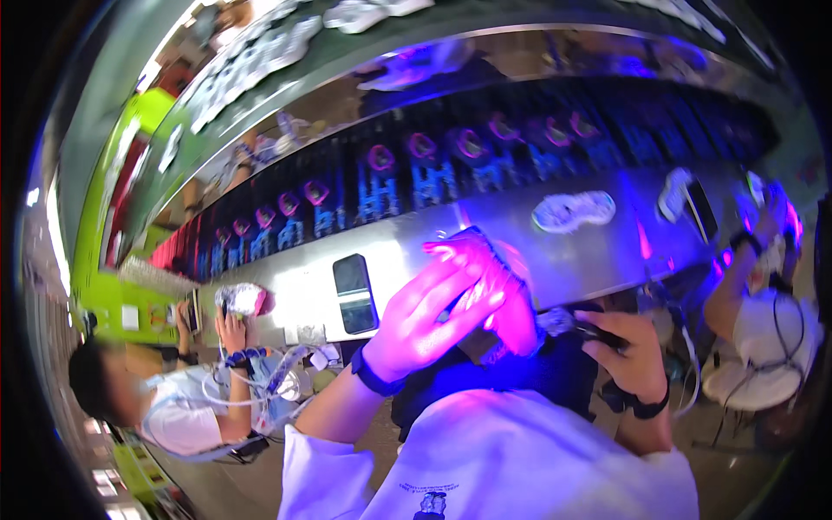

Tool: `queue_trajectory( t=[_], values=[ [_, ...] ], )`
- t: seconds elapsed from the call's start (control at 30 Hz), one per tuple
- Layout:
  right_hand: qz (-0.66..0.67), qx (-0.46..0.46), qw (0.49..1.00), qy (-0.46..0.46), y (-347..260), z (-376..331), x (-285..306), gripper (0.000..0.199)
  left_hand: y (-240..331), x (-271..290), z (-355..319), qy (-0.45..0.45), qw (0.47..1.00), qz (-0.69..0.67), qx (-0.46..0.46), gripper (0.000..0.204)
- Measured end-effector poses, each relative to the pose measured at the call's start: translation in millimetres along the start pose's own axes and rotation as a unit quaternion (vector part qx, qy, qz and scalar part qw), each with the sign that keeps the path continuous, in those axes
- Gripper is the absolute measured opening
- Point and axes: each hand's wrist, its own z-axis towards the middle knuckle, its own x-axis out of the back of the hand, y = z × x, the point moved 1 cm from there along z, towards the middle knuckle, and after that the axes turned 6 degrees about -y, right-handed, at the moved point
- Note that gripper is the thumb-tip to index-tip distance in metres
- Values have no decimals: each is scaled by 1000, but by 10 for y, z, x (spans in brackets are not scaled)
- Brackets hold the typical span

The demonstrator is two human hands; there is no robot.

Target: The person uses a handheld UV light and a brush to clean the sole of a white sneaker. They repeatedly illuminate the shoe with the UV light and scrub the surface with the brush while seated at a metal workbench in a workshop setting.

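Glowing pink and violet under coloured light, a shoe point(513, 316) is gripped by my left hand point(433, 312) above my lap at the table's near edge. The fingers of that hand spread over the shoe's side, and glare washes out its details. My right hand point(631, 347) is closed round the dark handle of a small brush point(556, 322). The brush's pale bristle head points left, close to the shoe's lower right end; whether they touch I cannot tell. Both wrists wear dark bands.
On the metal table point(407, 251) lie a dark phone point(354, 293), a white shoe point(574, 211), another shoe point(674, 195) and a dark flat device point(702, 211). A dark conveyor point(347, 191) runs behind. Co-workers sit left point(191, 403) and right point(771, 338), with hoses or cables near them.
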Motion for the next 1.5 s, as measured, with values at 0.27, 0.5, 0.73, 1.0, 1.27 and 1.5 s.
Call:
queue_trajectory(
  t=[0.27, 0.5, 0.73, 1.0, 1.27, 1.5],
  values=[
    [123, -167, 970, 124, 842, 57, -117, 41, -2014, -151, -434, -75, 898, 5, 434, 70],
    [132, -209, 960, 129, 963, 122, -196, 41, -3564, -368, -611, -147, 807, 138, 555, 45],
    [132, -186, 966, 117, 1131, 211, -235, 47, -3805, -847, -769, -70, 837, 290, 459, 28],
    [158, -183, 960, 140, 1013, 95, -156, 46, -3275, -1934, 409, -101, 779, 121, 608, 29],
    [158, -199, 955, 153, 903, -182, 9, 43, -2784, -1467, -83, 54, 668, -450, 590, 27],
    [119, -145, 976, 109, 973, -122, -163, 46, -475, -897, -223, 126, 495, -719, 471, 37]
  ],
)
